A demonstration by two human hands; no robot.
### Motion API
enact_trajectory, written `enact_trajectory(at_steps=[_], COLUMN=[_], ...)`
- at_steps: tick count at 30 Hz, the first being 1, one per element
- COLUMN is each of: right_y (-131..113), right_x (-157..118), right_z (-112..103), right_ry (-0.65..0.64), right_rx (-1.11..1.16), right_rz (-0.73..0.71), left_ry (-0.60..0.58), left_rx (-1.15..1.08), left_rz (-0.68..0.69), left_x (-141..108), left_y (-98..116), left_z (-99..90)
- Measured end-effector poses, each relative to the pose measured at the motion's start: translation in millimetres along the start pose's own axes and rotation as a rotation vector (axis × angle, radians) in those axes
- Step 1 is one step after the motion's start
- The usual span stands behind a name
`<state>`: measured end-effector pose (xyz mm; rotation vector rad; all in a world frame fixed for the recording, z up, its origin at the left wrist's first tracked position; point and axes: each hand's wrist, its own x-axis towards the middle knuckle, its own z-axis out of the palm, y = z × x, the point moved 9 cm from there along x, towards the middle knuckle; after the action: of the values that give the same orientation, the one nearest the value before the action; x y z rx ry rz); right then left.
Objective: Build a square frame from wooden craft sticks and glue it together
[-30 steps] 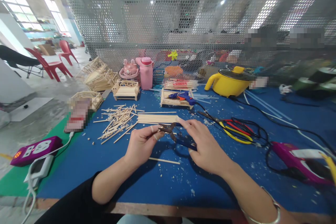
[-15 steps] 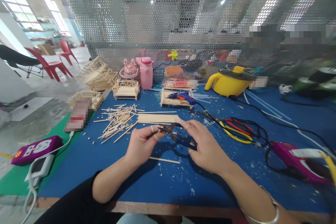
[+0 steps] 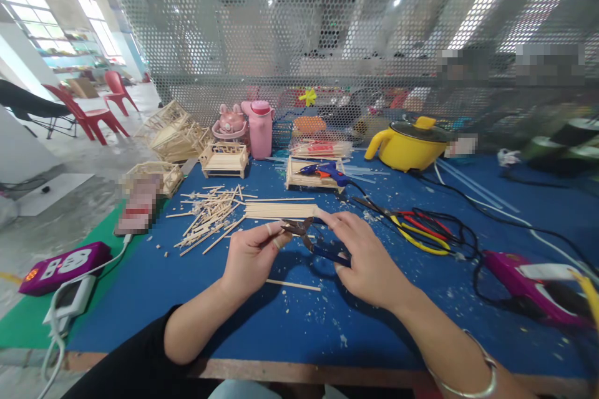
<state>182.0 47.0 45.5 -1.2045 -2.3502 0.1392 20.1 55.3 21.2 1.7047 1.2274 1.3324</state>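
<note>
My right hand (image 3: 362, 255) is wrapped round the blue handles of a pair of pliers (image 3: 327, 254), whose dark jaws point left. At the jaw tips my left hand (image 3: 255, 259) is closed in a pinch; whatever lies between its fingertips is too small to make out. Just behind the pliers lies a row of thin wooden sticks (image 3: 281, 210), side by side. A loose heap of shorter sticks (image 3: 213, 218) spreads to the left. One single stick (image 3: 294, 285) rests on the blue table nearer to me, below the hands.
A blue glue gun (image 3: 322, 169) lies on a small wooden frame (image 3: 299, 184). Yellow-handled scissors (image 3: 421, 238) and black cables are at right. Behind stand a yellow pot (image 3: 412, 148), a pink jug (image 3: 261, 131) and a little wooden bench (image 3: 224, 162). A phone (image 3: 138, 206) lies left.
Both hands and the pliers are in nearly the same place. The view has shifted very slightly.
</note>
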Motion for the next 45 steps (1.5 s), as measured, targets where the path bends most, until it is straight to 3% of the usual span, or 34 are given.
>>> enact_trajectory(at_steps=[13,17,20,23,26,30,33,36,38,41,45], right_y=[0,2,12,38,71,89,77,50,25,-11,-14], right_x=[-1,2,-1,-24,-63,-94,-90,-71,-51,-19,2], right_z=[3,-1,-13,-20,-13,-14,-26,-33,-24,-4,20], right_ry=[-0.021,-0.032,0.0,-0.003,-0.087,-0.047,0.048,0.06,-0.021,-0.114,-0.105], right_rx=[0.082,0.119,0.063,-0.015,-0.176,-0.379,-0.341,-0.092,0.115,0.398,0.663], right_rz=[-0.009,0.009,0.102,0.3,0.534,0.561,0.462,0.409,0.377,0.29,0.333], left_ry=[-0.048,-0.064,-0.062,-0.056,-0.068,-0.104,-0.144,-0.163,-0.177,-0.265,-0.144], left_rx=[-0.033,-0.069,-0.192,-0.25,-0.283,-0.299,-0.282,-0.249,-0.278,-0.516,-0.769], left_rz=[0.004,-0.036,-0.109,-0.154,-0.172,-0.174,-0.2,-0.234,-0.26,-0.336,-0.489], left_x=[0,1,2,2,0,-3,-5,-6,-7,-12,-20], left_y=[4,-5,-18,-25,-27,-27,-25,-16,-7,4,-6], left_z=[3.8,8.4,12.0,13.7,16.1,21.1,24.3,26.1,30.4,48.5,53.3])
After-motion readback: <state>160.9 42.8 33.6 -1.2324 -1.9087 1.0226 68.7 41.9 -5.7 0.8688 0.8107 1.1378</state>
